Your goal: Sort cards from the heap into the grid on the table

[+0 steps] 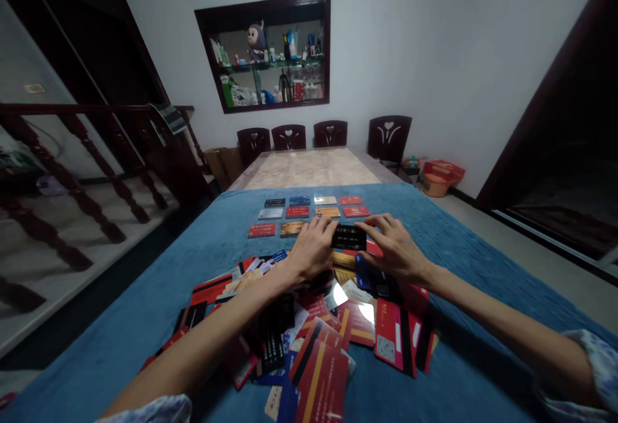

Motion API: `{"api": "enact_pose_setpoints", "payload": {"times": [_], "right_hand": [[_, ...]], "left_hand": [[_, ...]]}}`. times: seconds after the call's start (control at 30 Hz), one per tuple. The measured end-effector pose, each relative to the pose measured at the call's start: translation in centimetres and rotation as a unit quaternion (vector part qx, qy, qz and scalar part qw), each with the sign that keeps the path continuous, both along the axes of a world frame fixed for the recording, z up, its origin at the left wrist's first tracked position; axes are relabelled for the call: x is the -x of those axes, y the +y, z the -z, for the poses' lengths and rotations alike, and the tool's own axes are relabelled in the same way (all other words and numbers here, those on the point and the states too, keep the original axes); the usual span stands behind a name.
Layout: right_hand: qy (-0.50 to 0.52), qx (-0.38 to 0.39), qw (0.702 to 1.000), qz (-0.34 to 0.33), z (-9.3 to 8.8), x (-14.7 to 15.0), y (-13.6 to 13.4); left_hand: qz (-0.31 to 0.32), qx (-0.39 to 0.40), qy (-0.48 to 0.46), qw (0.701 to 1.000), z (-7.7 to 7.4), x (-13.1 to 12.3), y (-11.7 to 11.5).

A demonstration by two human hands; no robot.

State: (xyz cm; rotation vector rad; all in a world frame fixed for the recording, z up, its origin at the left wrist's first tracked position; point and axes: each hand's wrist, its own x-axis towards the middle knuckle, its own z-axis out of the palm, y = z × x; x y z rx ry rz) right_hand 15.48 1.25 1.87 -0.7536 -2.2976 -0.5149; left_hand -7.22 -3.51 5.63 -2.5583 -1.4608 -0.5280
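Black card (349,237) is gripped at its ends, left hand (313,243) on one side, right hand (393,243) on the other, by the front of the card rows (298,212); edge hold presumably used so the print is left uncovered. Whether the cloth is touched by it can't be told. Rows are laid flat with gaps, likely so each card can be read. Card pile (360,323) is heaped, overlapping, on the near side, apparently for short reach. Blue cloth (145,307) is spread over the near desk (309,167), probably against sliding.
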Motion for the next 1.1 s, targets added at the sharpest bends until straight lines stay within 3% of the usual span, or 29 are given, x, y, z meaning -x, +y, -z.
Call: {"api": "enact_pose_setpoints", "payload": {"times": [0.5, 1.1], "right_hand": [[-0.099, 0.073, 0.991, -0.045, -2.9, 7.3, 5.1], [-0.195, 0.190, 0.962, 0.026, -6.8, 17.2, 11.3]], "left_hand": [[-0.045, 0.020, 0.121, 0.991, -2.1, 6.6, 2.9], [-0.159, 0.067, 0.181, 0.968, -3.9, 13.7, 9.6]]}}
